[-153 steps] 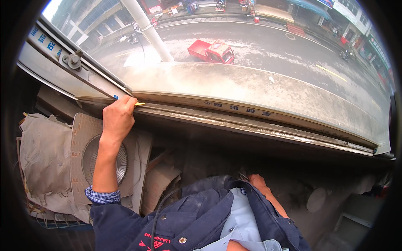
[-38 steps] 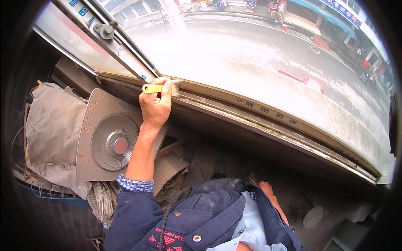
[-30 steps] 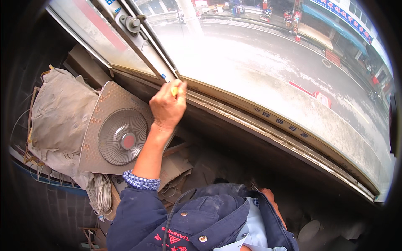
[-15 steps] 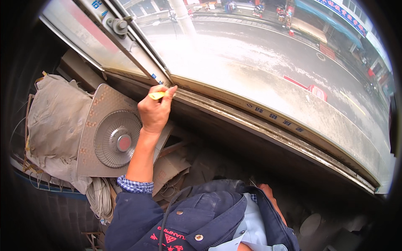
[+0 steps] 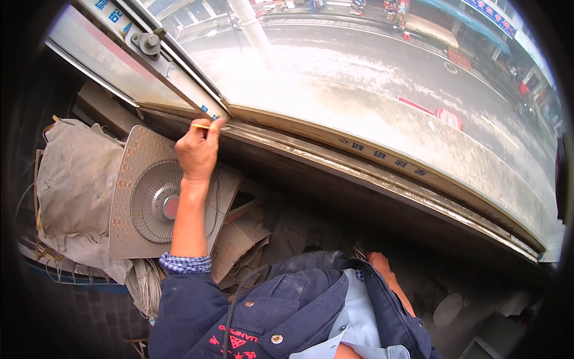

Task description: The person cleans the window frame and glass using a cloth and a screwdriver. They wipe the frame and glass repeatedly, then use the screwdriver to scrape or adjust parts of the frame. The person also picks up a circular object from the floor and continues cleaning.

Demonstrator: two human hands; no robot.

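My left hand is closed around a small yellow tool, of which only a thin strip shows between thumb and fingers. Its fingertips are at the foot of the sliding window's metal frame, where it meets the dusty window track. Down by my jacket, my right hand hangs partly hidden, its fingers curled. A small metallic thing shows beside those fingers; too little of it is visible to name.
A round latch sits on the window frame. Below my left forearm stands a dusty fan-shaped heater, next to a cloth-covered bundle, a coil of cable and torn cardboard. Beyond the glass runs a street.
The view has shifted, and the left hand and window frame now appear farther left. The yellow tool is turned, showing a thin edge instead of its broader side. Both hands keep their closed shape.
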